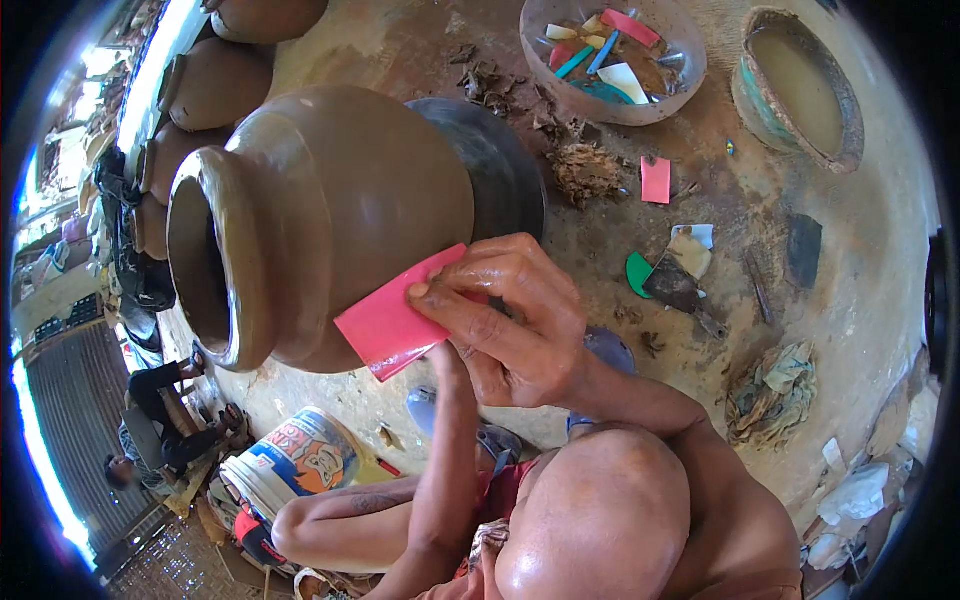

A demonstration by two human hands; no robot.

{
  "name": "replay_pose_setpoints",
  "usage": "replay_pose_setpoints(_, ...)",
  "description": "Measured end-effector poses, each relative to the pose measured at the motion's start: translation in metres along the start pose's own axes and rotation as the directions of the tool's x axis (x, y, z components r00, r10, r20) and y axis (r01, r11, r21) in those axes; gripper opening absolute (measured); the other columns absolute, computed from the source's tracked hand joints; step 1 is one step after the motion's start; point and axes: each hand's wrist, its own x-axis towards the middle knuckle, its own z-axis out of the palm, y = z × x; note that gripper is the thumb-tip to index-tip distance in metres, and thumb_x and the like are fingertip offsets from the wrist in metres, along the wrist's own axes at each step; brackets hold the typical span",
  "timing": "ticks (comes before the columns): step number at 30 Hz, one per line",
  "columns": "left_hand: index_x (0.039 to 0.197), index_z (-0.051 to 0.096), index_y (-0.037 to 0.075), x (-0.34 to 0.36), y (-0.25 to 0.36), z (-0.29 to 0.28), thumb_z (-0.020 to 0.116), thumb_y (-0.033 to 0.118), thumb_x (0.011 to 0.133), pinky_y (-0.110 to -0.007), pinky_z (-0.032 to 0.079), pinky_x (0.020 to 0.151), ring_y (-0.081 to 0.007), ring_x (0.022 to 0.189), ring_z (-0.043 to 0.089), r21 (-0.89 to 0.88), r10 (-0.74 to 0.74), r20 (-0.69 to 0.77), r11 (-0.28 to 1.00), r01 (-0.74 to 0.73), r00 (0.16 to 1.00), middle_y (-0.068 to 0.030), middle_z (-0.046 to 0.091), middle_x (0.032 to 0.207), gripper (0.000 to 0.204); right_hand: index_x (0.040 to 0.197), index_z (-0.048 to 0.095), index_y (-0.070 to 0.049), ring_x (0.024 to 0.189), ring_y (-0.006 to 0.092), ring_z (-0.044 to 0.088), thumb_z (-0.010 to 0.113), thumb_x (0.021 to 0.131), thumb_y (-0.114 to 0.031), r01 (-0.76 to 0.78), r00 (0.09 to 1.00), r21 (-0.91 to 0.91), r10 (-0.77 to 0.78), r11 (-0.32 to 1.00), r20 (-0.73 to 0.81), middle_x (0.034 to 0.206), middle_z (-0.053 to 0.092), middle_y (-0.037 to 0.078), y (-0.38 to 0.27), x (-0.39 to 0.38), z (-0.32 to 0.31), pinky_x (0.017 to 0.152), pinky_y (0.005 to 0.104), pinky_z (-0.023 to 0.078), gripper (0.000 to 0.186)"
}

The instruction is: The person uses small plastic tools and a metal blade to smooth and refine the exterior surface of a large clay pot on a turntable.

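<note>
A large brown clay pot (385, 175) stands before me, its wide rim toward the left of the picture and its other end on a dark rounded base (508, 175). My right hand (525, 320) is closed on a flat pink plastic scraper (385, 325), pinching it between thumb and fingers. The scraper overlaps the pot's lower side in this view; whether it touches the clay I cannot tell. My left forearm (440, 470) reaches up toward the pot. Behind the scraper and my right hand, the fingers of my left hand are hidden.
A translucent basin (675, 108) holds coloured plastic pieces. Beside it stands a tub (852, 125) of murky water. Scraps, a pink piece (655, 180) and a crumpled cloth (775, 395) lie on the floor. More pots (220, 85), a white bucket (258, 470) and a seated person (150, 440) are leftward.
</note>
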Motion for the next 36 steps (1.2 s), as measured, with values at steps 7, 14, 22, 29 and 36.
replay_pose_setpoints(7,0.132,0.053,0.003,0.024,-0.001,0.001,0.046,0.053,0.104,-0.034,0.052,0.069,-0.0249,0.086,0.065,-0.026,0.162,-0.085,0.986,-0.165,0.983,-0.0147,0.068,0.113,0.057,0.111,0.077,-0.005,0.082,0.0276,0.063,0.074,0.066,-0.006,0.067,0.991,-0.096,-0.055,0.993,0.122,0.095,0.067,0.01,-0.003,0.023,-0.002,0.07,0.0367,0.055,0.046)
replay_pose_setpoints(14,0.131,0.054,0.003,-0.009,-0.003,0.0,0.046,0.055,0.104,-0.034,0.053,0.066,-0.0253,0.083,0.066,-0.08,0.022,-0.066,0.996,-0.027,0.998,-0.0151,0.068,0.111,0.059,0.122,0.077,-0.017,0.08,0.0249,0.059,0.072,0.06,-0.014,0.144,0.942,-0.267,-0.05,0.953,0.331,0.094,0.059,0.007,-0.008,0.044,-0.013,0.066,0.0343,0.054,0.063)
replay_pose_setpoints(22,0.13,0.054,0.003,0.006,-0.026,0.002,0.045,0.058,0.104,-0.034,0.054,0.062,-0.0258,0.078,0.068,-0.038,0.086,-0.085,0.995,-0.09,0.993,-0.0156,0.069,0.11,0.061,0.125,0.076,-0.019,0.081,0.0244,0.056,0.072,0.06,-0.015,0.182,0.912,-0.334,-0.031,0.925,0.409,0.096,0.057,0.007,-0.016,0.055,-0.013,0.064,0.0342,0.053,0.065)
replay_pose_setpoints(29,0.13,0.053,0.003,-0.024,-0.01,0.017,0.044,0.06,0.104,-0.035,0.054,0.058,-0.0269,0.075,0.068,0.002,-0.1,-0.111,0.995,0.101,0.989,-0.0158,0.069,0.108,0.064,0.127,0.075,-0.016,0.078,0.0234,0.056,0.066,0.065,0.005,0.117,0.904,-0.379,0.06,0.918,0.423,0.098,0.059,0.009,-0.029,0.07,-0.019,0.066,0.0324,0.05,0.066)
replay_pose_setpoints(36,0.135,0.052,0.001,0.009,-0.013,0.002,0.044,0.062,0.103,-0.036,0.052,0.059,-0.0235,0.077,0.069,0.127,0.213,-0.322,0.975,-0.18,0.923,-0.0168,0.068,0.115,0.07,0.127,0.075,-0.016,0.079,0.0232,0.056,0.063,0.07,0.011,0.154,0.894,-0.414,0.052,0.897,0.446,0.095,0.059,0.009,-0.024,0.072,-0.018,0.066,0.0319,0.049,0.064)
